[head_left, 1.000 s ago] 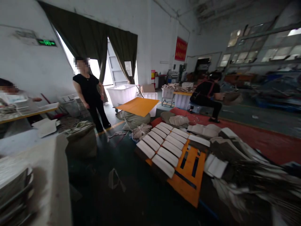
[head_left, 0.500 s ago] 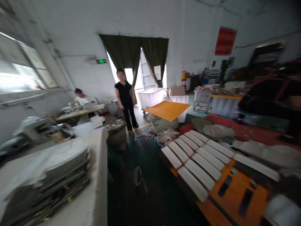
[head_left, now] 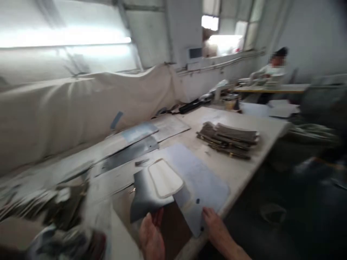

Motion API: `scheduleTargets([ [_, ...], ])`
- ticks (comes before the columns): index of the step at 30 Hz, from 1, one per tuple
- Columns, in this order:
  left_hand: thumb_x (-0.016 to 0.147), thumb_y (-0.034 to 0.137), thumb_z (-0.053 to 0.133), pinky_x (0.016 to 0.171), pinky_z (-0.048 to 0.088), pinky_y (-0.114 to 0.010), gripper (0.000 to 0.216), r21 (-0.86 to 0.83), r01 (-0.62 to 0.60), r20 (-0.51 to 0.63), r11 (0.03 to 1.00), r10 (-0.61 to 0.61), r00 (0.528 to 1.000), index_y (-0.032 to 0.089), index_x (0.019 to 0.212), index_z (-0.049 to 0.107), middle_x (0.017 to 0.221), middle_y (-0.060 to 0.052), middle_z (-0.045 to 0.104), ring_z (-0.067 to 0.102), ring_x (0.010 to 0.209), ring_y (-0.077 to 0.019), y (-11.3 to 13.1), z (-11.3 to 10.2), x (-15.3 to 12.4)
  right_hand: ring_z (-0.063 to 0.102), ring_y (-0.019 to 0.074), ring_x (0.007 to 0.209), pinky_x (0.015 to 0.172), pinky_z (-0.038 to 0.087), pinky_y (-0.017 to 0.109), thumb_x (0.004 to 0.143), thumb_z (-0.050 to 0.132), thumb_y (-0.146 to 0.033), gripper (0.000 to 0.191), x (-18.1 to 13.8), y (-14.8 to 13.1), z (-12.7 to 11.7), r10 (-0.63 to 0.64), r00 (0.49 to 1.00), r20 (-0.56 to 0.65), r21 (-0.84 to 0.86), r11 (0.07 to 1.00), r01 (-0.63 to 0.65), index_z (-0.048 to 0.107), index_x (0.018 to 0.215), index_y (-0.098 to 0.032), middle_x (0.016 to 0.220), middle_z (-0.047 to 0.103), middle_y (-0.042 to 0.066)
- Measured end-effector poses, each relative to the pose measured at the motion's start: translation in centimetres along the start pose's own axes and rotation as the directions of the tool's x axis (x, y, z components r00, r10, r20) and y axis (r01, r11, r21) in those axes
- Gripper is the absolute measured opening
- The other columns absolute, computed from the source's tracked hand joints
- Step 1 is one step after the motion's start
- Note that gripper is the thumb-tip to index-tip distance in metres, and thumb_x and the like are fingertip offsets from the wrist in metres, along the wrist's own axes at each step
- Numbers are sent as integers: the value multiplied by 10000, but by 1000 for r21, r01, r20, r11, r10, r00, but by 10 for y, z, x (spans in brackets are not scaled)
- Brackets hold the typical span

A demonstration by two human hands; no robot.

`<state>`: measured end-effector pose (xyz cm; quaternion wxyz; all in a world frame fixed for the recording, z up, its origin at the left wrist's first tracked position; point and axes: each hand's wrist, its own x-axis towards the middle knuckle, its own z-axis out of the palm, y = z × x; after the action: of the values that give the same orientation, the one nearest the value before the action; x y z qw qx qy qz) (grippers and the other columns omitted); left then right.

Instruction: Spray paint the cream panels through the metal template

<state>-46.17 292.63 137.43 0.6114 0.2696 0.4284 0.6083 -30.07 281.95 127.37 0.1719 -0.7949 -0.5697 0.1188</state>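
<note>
My left hand [head_left: 152, 233] is at the lower edge of a curved, shiny grey sheet [head_left: 142, 196], thumb and fingers apart; any contact is unclear. A white panel [head_left: 165, 178] with a beige border lies on that sheet. My right hand [head_left: 217, 229] has its fingers together at the near right edge of a pale blue translucent plastic sheet [head_left: 187, 164] with dark round spots, and seems to grip that edge. Beneath my hands lies a brown flat piece [head_left: 176, 225]. All of this is on a long white table [head_left: 246, 173].
A stack of grey-brown fabric pieces [head_left: 229, 141] lies farther right on the table. More flat sheets [head_left: 127, 155] run along the back, below a draped cream cloth [head_left: 89, 108]. Piled pieces [head_left: 62, 202] are at left. A person [head_left: 271, 70] sits at a far table.
My view has swung left and down, from the doorway and standing person to the white table. Both my hands have come into view by the sheets.
</note>
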Motion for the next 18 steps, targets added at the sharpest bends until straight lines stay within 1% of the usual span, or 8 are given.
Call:
scheduleTargets([
  [1, 578, 386, 725, 681, 543, -334, 330, -45, 13, -38, 999, -15, 999, 145, 769, 606, 732, -11, 668, 632, 695, -159, 20, -13, 14, 516, 313, 1123, 959, 418, 467, 653, 379, 106, 505, 6, -8, 14, -29, 999, 27, -3, 1000, 30, 571, 1113, 26, 1189, 549, 266],
  [3, 535, 324, 750, 705, 547, -320, 288, -137, 34, -55, 990, -42, 998, 145, 705, 601, 683, -5, 677, 641, 672, -150, 52, -18, 33, 546, 307, 1097, 963, 433, 431, 638, 351, 72, 535, 14, -18, 30, -64, 997, 38, 17, 998, 63, 577, 1121, 30, 1160, 576, 265],
  [7, 626, 223, 668, 702, 557, -314, 124, -242, 45, -58, 969, -61, 996, 123, 633, 595, 621, -44, 679, 651, 654, -154, 88, 4, 58, 514, 335, 1135, 957, 436, 451, 769, 466, -254, 477, 43, -63, 25, -70, 982, -177, 366, 921, 131, 551, 1170, -9, 1198, 558, 256],
  [10, 706, 115, 549, 680, 554, -259, 101, -272, 97, -111, 957, -131, 985, 111, 613, 590, 614, -60, 680, 649, 626, -129, 101, 19, 80, 520, 289, 1139, 923, 463, 431, 782, 513, -413, 660, 100, -131, -3, 10, 994, -110, 752, 654, 77, 355, 1334, -87, 1268, 517, 209],
  [11, 722, 96, 520, 665, 550, -236, 131, -273, 106, -133, 956, -147, 980, 109, 612, 590, 612, -59, 679, 648, 617, -120, 105, 20, 89, 526, 287, 1132, 925, 456, 437, 792, 487, -444, 641, 124, -153, -14, 31, 994, -104, 838, 540, 71, 372, 1322, -101, 1264, 522, 204],
  [14, 758, 96, 483, 618, 543, -197, 165, -272, 105, -177, 957, -157, 972, 113, 647, 605, 621, -46, 679, 642, 600, -106, 115, 19, 116, 465, 256, 1200, 1016, 356, 421, 806, 495, -437, 582, 181, -197, -43, -129, 985, -115, 949, 279, 147, 402, 1309, -160, 1306, 499, 153],
  [16, 764, 94, 477, 621, 540, -185, 168, -295, 113, -191, 949, -174, 966, 123, 667, 611, 643, -39, 684, 641, 610, -98, 122, 14, 133, 437, 237, 1225, 1037, 322, 414, 795, 537, -391, 577, 200, -209, -47, -239, 964, -113, 970, 184, 159, 384, 1322, -211, 1338, 474, 115],
  [18, 763, 76, 467, 649, 538, -181, 183, -327, 134, -200, 936, -206, 958, 130, 666, 612, 657, -37, 684, 640, 627, -89, 129, 11, 148, 423, 239, 1235, 1041, 314, 416, 765, 575, -360, 601, 209, -216, -39, -258, 960, -111, 963, 210, 168, 381, 1322, -246, 1363, 446, 94],
])
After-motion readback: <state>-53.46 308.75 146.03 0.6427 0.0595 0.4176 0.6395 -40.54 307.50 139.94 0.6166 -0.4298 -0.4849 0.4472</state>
